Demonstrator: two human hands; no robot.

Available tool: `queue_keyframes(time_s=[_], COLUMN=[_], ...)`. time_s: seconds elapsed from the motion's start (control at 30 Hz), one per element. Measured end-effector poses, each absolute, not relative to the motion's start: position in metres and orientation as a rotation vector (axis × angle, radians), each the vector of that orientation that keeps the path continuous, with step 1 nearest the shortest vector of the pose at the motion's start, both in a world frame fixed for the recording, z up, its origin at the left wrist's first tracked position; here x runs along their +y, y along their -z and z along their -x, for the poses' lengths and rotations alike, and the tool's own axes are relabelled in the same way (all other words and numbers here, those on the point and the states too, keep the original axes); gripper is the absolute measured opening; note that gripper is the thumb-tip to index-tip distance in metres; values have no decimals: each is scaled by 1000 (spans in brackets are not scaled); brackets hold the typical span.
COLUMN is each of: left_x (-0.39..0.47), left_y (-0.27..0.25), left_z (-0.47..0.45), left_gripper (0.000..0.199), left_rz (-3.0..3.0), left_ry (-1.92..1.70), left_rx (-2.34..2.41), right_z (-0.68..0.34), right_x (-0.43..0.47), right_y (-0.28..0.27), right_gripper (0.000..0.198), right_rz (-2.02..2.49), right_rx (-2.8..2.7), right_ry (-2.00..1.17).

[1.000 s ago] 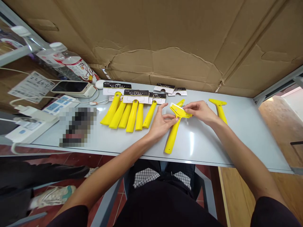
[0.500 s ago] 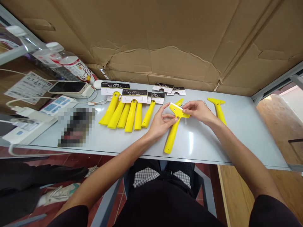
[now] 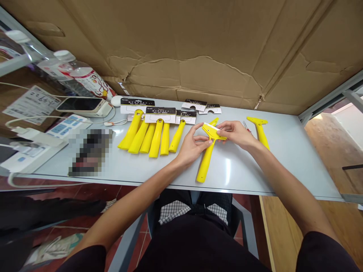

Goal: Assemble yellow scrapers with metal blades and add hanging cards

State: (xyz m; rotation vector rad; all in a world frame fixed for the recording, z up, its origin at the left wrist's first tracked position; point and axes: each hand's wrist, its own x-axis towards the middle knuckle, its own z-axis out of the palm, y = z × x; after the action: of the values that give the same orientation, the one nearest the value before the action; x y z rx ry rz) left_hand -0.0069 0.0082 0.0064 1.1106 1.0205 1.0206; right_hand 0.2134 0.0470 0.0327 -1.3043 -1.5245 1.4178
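A yellow scraper [image 3: 205, 163] with a white strip along its head is held between my two hands, its handle slanting down toward me. My left hand [image 3: 193, 146] is closed on the left side of the head and neck, thumb at the neck. At the right end of the head, my right hand [image 3: 237, 132] pinches with thumb and fingers; its fingertips are partly hidden. Behind the head, part of another yellow piece [image 3: 214, 121] shows. Right of my right hand lies another yellow scraper [image 3: 261, 132], with a thin red-and-metal tool [image 3: 247, 127] partly hidden beside it.
Several yellow scraper handles [image 3: 154, 141] with black-and-white header cards [image 3: 160, 114] lie to the left. More cards [image 3: 195, 104] are at the back. A phone [image 3: 82, 105], power strip [image 3: 36, 149] and bottles [image 3: 82, 73] fill the left end. Cardboard [image 3: 181, 45] stands behind the table.
The scraper and both hands stay nearly in place, with a slight shift of my right fingers on the head. More of the thin red-and-metal tool shows beside my right hand.
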Motion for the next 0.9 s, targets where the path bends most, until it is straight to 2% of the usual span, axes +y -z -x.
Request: queue_keyframes(time_s=[0.27,0.47,0.73,0.9], left_x=[6,0,-1,-4], left_y=[-9,-13,-7,-5], left_z=[5,3,0,-2], left_gripper=[94,89,62,53], left_rz=[-1134,-1499,-1842,-1889], left_ry=[-1033,-990,-964,-920], left_rx=[1048,1226,1264,1308], right_z=[-212,-211,-208,-207], right_x=[50,50,46,44], right_y=[-25,-20,-21,-23], right_gripper=[24,22,22,23], right_rz=[1292,1373,1334,1341], right_rx=[-1523,-1493,-1423,-1460], right_ry=[-1389,-1289,-1361,-1350])
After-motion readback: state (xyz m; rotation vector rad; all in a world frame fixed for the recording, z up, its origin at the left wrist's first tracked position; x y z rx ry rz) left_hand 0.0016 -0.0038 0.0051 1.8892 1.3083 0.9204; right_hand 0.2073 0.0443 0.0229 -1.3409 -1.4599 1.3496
